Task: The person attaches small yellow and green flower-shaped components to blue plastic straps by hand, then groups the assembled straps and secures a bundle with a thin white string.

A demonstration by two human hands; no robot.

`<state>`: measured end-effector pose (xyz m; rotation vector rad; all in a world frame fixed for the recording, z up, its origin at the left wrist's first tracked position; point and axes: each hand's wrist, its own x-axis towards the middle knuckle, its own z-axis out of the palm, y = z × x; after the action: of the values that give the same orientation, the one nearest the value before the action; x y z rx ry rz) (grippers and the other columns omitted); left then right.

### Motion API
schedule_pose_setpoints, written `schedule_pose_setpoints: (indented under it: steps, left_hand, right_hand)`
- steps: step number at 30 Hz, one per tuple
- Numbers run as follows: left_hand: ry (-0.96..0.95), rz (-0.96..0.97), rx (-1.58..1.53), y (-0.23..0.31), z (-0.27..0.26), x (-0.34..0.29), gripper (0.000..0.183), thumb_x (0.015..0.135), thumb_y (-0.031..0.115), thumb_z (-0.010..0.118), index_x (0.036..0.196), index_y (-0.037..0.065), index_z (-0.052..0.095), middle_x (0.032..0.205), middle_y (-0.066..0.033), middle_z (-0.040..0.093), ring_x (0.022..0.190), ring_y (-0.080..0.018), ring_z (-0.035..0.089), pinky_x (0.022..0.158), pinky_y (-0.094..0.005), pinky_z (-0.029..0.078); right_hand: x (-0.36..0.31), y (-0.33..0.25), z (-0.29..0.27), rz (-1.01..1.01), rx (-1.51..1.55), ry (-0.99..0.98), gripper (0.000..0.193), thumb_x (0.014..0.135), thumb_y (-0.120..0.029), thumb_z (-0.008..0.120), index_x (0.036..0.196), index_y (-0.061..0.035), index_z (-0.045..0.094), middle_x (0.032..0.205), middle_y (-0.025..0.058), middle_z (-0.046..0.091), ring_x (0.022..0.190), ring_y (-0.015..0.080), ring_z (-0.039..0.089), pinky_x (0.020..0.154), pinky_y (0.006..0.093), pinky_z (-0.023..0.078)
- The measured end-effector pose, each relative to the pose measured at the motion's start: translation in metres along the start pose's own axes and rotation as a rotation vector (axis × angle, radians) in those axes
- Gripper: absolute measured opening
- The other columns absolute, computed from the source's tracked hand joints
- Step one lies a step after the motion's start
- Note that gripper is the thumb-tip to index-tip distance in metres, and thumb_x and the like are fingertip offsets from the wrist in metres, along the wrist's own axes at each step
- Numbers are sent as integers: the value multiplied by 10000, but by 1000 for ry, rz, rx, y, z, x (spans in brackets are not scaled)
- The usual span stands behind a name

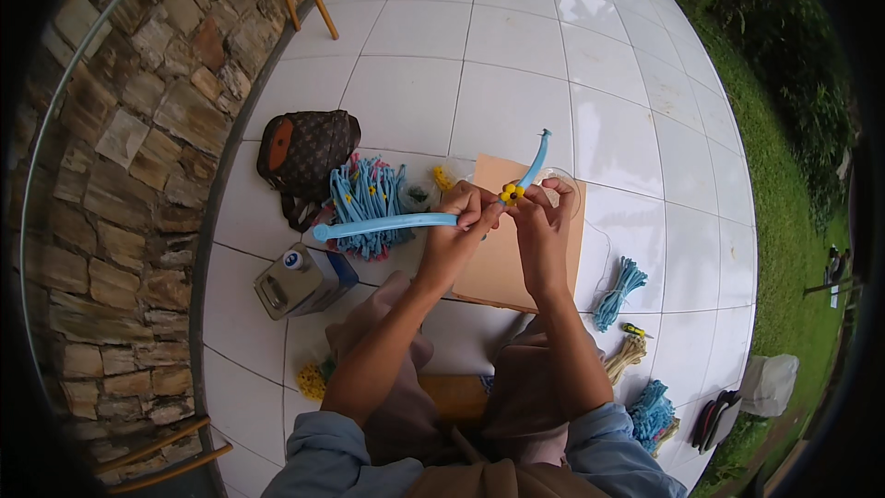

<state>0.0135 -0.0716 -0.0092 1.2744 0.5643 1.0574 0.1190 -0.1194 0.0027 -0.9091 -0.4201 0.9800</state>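
Both my hands meet over a brown cardboard sheet, working on one light blue sandal-like strap [387, 224]. A small yellow flower with a dark centre [512, 194] sits at the strap's middle. My left hand [458, 226] is closed round the strap; its wide length sticks out to the left and ends in a round tip. With thumb and fingers, my right hand [542, 221] pinches near the flower, while the other end rises beyond it to a small plug. The fingers partly hide the join. Left of my hands lies a heap of similar blue straps [369, 189], some with yellow flowers.
Beneath my hands lies the cardboard [489, 267], with a clear round container [562, 186] on it. A brown backpack [309, 152] and metal can [300, 281] stand left. On the right are a blue strap bundle [620, 293], a screwdriver [636, 330] and beige strands [627, 358].
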Motion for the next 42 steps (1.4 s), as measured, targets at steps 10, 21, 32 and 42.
schedule_pose_setpoints:
  steps: [10,21,32,42]
  left_hand:
    - [-93,-184,-102,2,0,2,316,797,0,574,676,103,301,896,-70,505,698,-92,504,606,-216,408]
    - [-262,-252,-116,-8,-11,6,257,775,16,612,926,37,405,897,-55,502,812,-114,555,668,-220,460]
    - [-23,-13,765,-31,-24,-3,248,815,131,589,979,22,437,524,-52,457,437,-128,442,451,-271,344]
    - [65,499,271,75,-44,-16,384,777,-1,572,1099,29,366,728,-54,508,783,-160,581,675,-249,435]
  right_hand:
    - [3,-9,4,-148,-291,-56,667,773,-27,629,1263,-100,182,746,69,556,718,147,554,706,278,435]
    - [18,7,-9,-389,-414,102,491,813,5,547,1200,-65,252,654,38,518,598,97,492,585,202,371]
    - [26,16,-48,-91,-699,29,425,893,-139,457,1234,-48,221,633,124,599,515,140,555,494,219,444]
    - [-53,-3,-50,-342,-876,-227,233,850,-131,524,1053,-18,530,968,131,590,884,189,583,733,303,489]
